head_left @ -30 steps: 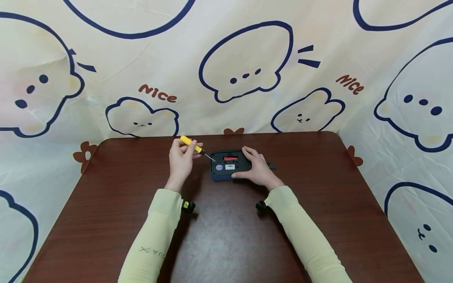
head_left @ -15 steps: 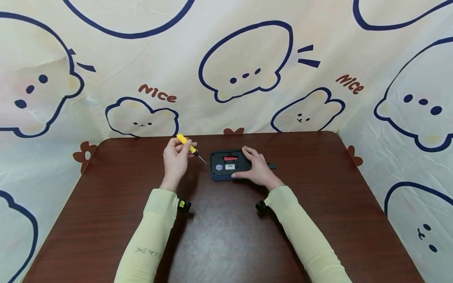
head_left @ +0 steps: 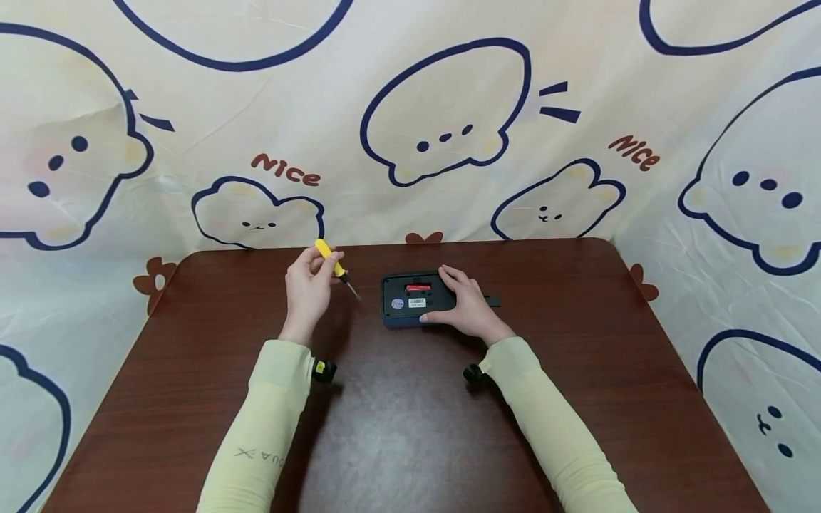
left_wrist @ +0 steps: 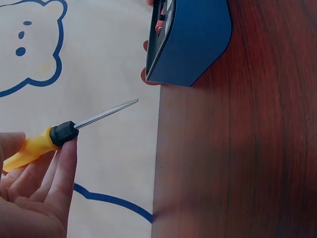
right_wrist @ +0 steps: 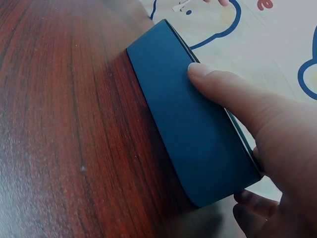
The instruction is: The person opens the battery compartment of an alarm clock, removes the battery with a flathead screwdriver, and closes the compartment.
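Note:
My left hand (head_left: pixel 308 288) holds a yellow-handled screwdriver (head_left: pixel 331 260) between thumb and fingers. Its metal shaft slants down to the right, and the tip is apart from a dark blue box-shaped device (head_left: pixel 410 315). In the left wrist view, the screwdriver's black collar (left_wrist: pixel 63 133) sits at the fingertips. The device lies with its black back facing up, showing a red battery (head_left: pixel 418 288) in a slot, a round sticker (head_left: pixel 398 303) and a white barcode label (head_left: pixel 417 303). Gripping its right end is my right hand (head_left: pixel 471 306), its thumb along the blue side (right_wrist: pixel 183 119).
A flat black piece (head_left: pixel 492 301) sticks out to the right from behind my right hand. The brown wooden table (head_left: pixel 398 427) ends close behind the device, at a patterned cloth backdrop (head_left: pixel 359 206). Small black cameras (head_left: pixel 324 370) hang at both wrists.
My left hand has drawn the screwdriver up and left, so its tip has left the back of the device. The right hand and the device have stayed in place.

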### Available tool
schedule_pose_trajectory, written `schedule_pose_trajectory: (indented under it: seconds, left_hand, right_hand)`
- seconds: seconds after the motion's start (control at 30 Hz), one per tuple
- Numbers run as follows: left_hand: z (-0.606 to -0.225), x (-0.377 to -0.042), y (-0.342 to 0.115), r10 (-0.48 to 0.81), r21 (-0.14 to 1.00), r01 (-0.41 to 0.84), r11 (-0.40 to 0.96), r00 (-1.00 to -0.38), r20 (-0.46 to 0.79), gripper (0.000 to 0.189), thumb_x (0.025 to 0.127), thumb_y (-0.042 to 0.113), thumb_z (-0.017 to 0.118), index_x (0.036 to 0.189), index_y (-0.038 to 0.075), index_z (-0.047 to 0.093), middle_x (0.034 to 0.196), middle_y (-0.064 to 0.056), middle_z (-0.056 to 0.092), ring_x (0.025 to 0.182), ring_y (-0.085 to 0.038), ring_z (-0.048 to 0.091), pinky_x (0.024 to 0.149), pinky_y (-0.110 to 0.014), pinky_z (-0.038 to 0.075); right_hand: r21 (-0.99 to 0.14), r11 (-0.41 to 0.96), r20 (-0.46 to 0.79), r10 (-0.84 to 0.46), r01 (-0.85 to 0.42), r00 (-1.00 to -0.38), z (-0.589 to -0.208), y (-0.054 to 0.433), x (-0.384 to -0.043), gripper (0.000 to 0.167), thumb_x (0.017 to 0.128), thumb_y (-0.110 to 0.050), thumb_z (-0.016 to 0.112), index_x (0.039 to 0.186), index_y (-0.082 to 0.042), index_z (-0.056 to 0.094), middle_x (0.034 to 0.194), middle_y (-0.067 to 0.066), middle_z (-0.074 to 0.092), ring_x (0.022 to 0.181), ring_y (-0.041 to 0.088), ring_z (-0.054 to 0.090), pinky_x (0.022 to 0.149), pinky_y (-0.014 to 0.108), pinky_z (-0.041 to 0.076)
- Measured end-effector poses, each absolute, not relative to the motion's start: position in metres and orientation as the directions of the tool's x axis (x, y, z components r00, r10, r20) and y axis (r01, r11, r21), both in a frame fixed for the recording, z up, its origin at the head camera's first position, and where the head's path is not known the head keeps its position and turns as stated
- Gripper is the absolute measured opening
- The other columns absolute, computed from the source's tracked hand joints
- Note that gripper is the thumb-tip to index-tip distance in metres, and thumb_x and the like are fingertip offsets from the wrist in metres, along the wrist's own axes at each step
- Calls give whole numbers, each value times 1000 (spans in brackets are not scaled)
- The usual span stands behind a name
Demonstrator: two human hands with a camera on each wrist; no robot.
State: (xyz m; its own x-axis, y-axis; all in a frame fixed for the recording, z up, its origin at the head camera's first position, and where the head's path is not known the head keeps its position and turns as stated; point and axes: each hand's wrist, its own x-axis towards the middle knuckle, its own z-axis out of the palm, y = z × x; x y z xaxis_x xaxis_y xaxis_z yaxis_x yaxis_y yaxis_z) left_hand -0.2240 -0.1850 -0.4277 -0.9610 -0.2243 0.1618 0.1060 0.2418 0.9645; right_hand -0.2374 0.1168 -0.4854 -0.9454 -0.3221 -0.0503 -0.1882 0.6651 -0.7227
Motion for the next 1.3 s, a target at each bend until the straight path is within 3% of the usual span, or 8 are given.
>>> schedule_pose_trajectory:
  seconds: [0.17, 0.37, 0.57, 0.67, 0.8, 1.07, 1.3]
  left_hand:
    - [-428, -224, -190, -241, 955, 74, 286, -959, 146, 40, 103, 31, 63, 136, 8, 63, 116, -12, 68, 94, -23, 70, 87, -41, 57]
    - [-431, -225, -196, -246, 950, 34, 311, -963, 115, 43, 104, 33, 60, 140, 10, 60, 116, -13, 62, 95, -25, 70, 87, -39, 57]
    - [-429, -226, -202, -233, 951, 11, 309, -969, 86, 45, 105, 31, 59, 143, 8, 57, 118, -15, 61, 94, -27, 73, 86, -31, 56]
    - [-428, -227, -204, -237, 950, 9, 314, -968, 87, 44, 104, 30, 61, 140, 5, 58, 116, -15, 61, 93, -26, 73, 88, -38, 56]
    - [-428, -227, -207, -247, 952, 17, 306, -964, 97, 42, 103, 28, 63, 137, 2, 59, 113, -15, 60, 88, -23, 74, 86, -39, 56]
    - [-428, -225, -212, -297, 958, -11, 286, -952, 77, 50, 101, 23, 66, 144, 4, 47, 120, -15, 64, 84, -17, 73, 85, -40, 57]
    - [-428, -225, -216, -312, 957, -54, 284, -949, 39, 47, 102, 22, 66, 140, 3, 47, 125, -16, 65, 89, -22, 73, 85, -39, 57]
  right_hand:
    - [-725, 662, -45, -323, -192, -945, -485, 117, -237, 114, 75, -57, 86, 163, -15, 27, 167, -2, 19, 145, 31, 24, 111, 52, 36]
    - [-723, 665, -51, -323, -188, -945, -485, 117, -236, 114, 75, -57, 87, 163, -16, 27, 167, -2, 19, 145, 31, 23, 111, 51, 36]
    - [-724, 664, -52, -322, -187, -945, -485, 117, -236, 114, 75, -57, 86, 163, -16, 26, 167, -2, 19, 145, 31, 23, 111, 52, 36]
    - [-723, 665, -50, -321, -188, -946, -485, 117, -236, 114, 75, -56, 87, 163, -15, 27, 167, 1, 19, 145, 32, 23, 111, 52, 36]
    - [-720, 668, -51, -319, -187, -946, -484, 116, -237, 113, 75, -55, 87, 162, -15, 27, 167, 1, 20, 144, 32, 24, 111, 52, 36]
    - [-722, 666, -52, -320, -186, -946, -484, 116, -237, 113, 76, -55, 87, 163, -15, 27, 167, 0, 19, 146, 33, 22, 112, 53, 35]
    - [-725, 663, -48, -319, -187, -946, -485, 117, -237, 113, 76, -55, 87, 163, -15, 27, 167, 2, 19, 145, 33, 23, 110, 53, 37]
